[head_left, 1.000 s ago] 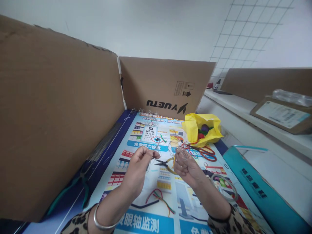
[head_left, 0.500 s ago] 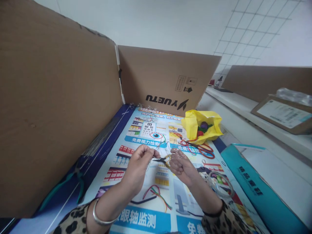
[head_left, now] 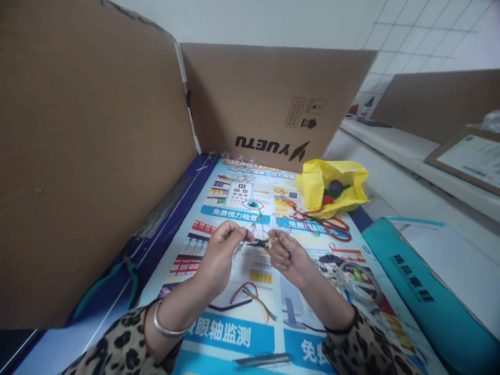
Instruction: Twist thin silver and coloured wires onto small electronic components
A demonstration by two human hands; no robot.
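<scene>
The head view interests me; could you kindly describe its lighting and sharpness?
Head view: soft, diffuse light; left cardboard panel dimmer than the white wall; thin strands by the left hand blend together; parcel label too blurred to read.

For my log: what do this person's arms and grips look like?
The left arm has a tan sleeve with dark leopard spots and a plain silver bangle. The right arm has a matching sleeve, with a thin dark band at its edge. The left grip and right grip are ungloved.

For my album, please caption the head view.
Left hand and right hand hold thin wires over an eye-exam poster, red-handled scissors beyond.
</scene>
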